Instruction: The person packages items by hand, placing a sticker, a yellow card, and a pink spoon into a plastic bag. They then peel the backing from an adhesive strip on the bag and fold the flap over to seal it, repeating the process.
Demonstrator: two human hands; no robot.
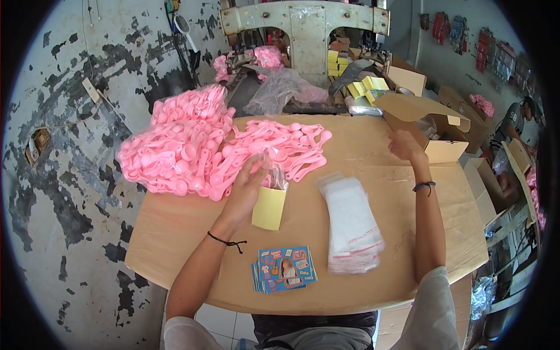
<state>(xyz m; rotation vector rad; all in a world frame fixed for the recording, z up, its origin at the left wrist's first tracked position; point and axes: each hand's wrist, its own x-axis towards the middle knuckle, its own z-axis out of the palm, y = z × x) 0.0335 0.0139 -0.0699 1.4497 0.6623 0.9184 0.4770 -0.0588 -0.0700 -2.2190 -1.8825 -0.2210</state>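
Head view, only one I have: I see my left hand [248, 189] out over the middle of the brown cardboard-covered tabletop [175, 233], fingers closed around a small clear plastic bag with a yellow card insert [270, 204]; the bag hangs upright from the grip, its yellow lower part just above the tabletop, its top right at the near edge of the big heap of pink plastic measuring spoons [204, 149]. That heap fills the far-left part of the tabletop and spills toward the centre. My right hand [405, 146] is well apart from the left, reaching to the far-right edge of the tabletop beside an open brown cardboard box [431, 125]; fingers look curled, but I cannot tell whether it grips anything or is simply bent. Black cord bracelet on the left wrist, dark band on the right wrist. Between the two forearms lies a stack of empty clear plastic sleeves with red-marked edges [353, 224], flat, slightly fanned. Near me, just left of that stack, a small pile of blue printed picture cards [284, 268] lies flat close to the front edge. Behind the tabletop stands a worn cream-coloured metal press machine [306, 29], with more pink pieces, crumpled clear plastic and small yellow boxes [364, 87] around its base. Another person [516, 119] is at the far right, by more cartons.
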